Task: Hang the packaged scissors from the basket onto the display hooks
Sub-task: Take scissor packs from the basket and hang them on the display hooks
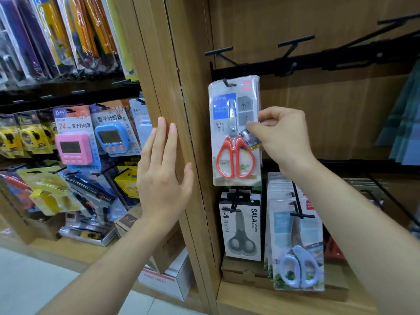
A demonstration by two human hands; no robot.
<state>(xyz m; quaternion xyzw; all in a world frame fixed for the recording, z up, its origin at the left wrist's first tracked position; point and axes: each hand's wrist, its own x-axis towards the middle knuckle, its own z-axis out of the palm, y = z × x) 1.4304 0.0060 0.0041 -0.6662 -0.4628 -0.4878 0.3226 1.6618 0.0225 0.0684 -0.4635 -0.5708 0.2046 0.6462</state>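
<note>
Pink and blue timers (75, 146) in blister packs are seen at far left, hung on hooks among yellow tape measures (27, 137); long packs (56, 35) hang above them. Wood upright (175, 92) divides the two bays. Left hand (162, 178) is laid flat against the upright, fingers spread and straight, nothing held.

Just right of the upright, a pack of orange-handled scissors (235, 133) is hung on the leftmost hook (226, 82) of the upper black rail (318, 62); more packs appear stacked behind it on the same hook. Right hand (283, 137) is at the pack's right edge, thumb and forefinger pinched on that edge about mid-height, remaining fingers curled. Whether one pack or several are pinched cannot be told.

Below, a black-and-white pack marked SALA (242, 228) hangs with grey scissors. To its right, a thick row of packs with pale blue scissors (297, 246) is hung on a long hook. Bare T-ended hooks (295, 42) are noted along the upper rail further right. Plaid cloth (404, 123) is seen at the right margin. Basket is out of view.
</note>
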